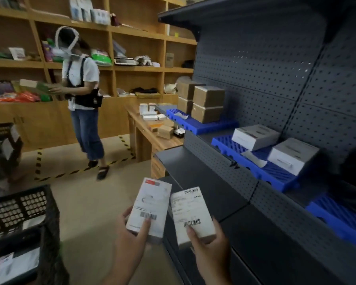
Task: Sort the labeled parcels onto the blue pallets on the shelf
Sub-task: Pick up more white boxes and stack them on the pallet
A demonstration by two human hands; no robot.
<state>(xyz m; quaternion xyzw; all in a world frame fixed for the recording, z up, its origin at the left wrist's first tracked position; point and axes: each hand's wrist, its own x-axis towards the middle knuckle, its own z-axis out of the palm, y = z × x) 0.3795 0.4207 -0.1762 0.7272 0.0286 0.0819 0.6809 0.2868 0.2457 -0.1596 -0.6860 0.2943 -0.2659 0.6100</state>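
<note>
My left hand [132, 233] grips a white labeled parcel [150, 204] with a red mark at its top, label face up. My right hand [208, 247] grips a second white labeled parcel [190, 210] just beside it. Both are held low in front of the dark metal shelf [203, 177]. On the shelf lie three blue pallets: the far one [206, 125] carries stacked brown boxes [208, 103], the middle one [275, 175] carries two white boxes [255, 136], and the near one [341, 219] is cut off at the right edge.
A black plastic crate [23, 219] with parcels stands at lower left. Another person [82, 95] holding a box stands by the wooden wall shelves [132, 66]. A wooden desk [150, 132] with small boxes sits beyond the shelf's end. Yellow-black floor tape [70, 171] marks the floor.
</note>
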